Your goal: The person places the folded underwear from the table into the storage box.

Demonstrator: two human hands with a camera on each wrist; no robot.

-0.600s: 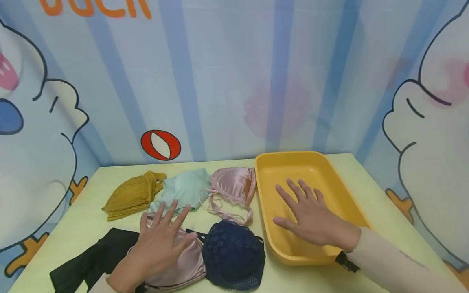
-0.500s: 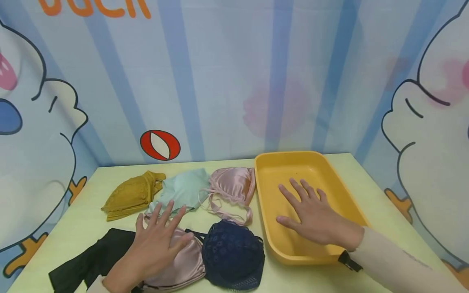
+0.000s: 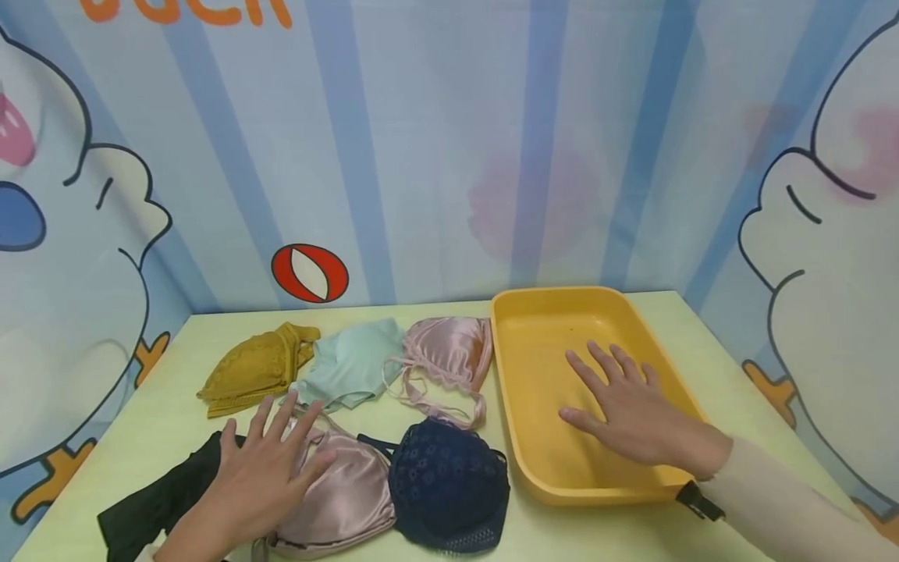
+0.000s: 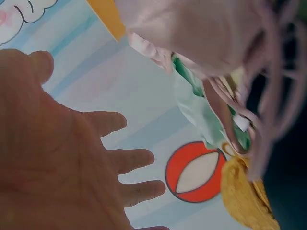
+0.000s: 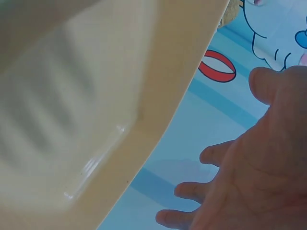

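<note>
My left hand, fingers spread and straight, hovers over the near left of the table, above a black garment and beside a pink satin bra. It holds nothing. Right of that bra lies a navy lace bra. Along the back sit a mustard bra, a mint-green garment and a second pink satin bra with thin straps. My right hand is spread above a yellow tray, also holding nothing. In the right wrist view the palm faces the tray's wall.
The pale yellow table ends against a striped blue cloth backdrop with cartoon figures. The tray stands at the table's right side, its left wall close to the rear pink bra. A black band sits at the right wrist.
My left hand has moved left, showing more of the near pink bra and covering more of the black garment. My right hand has shifted right over the tray. The garments have not moved.
</note>
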